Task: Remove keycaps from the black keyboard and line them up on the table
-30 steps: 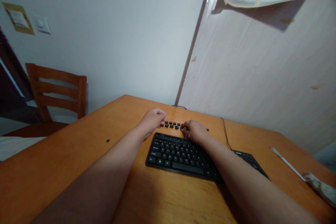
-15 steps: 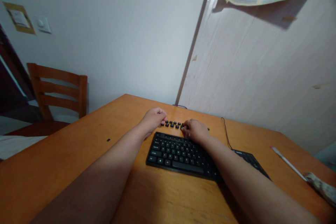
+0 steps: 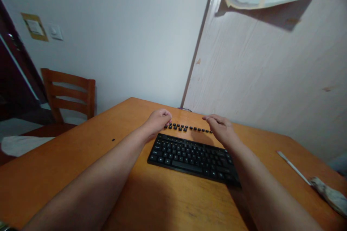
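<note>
A black keyboard (image 3: 187, 164) lies on the wooden table in front of me. Behind its far edge, small black keycaps (image 3: 181, 129) are laid out in two rows, the back one running further right. My left hand (image 3: 159, 118) rests at the left end of these rows, fingers curled together; what they hold, if anything, is hidden. Over the right end of the back row hovers my right hand (image 3: 219, 124), its fingers loosely extended to the left and nothing visible in them. My right forearm covers the keyboard's right end.
One loose black keycap (image 3: 113, 139) lies apart on the left of the table (image 3: 89, 151). A white stick-like brush (image 3: 294, 168) and a crumpled cloth (image 3: 329, 193) lie at the right. A wooden chair (image 3: 69, 94) stands beyond the left edge; the wall rises behind.
My right hand has lifted off the keycaps and moved right, uncovering more of the back row. My left hand stays at the left end. The camera view has shifted slightly.
</note>
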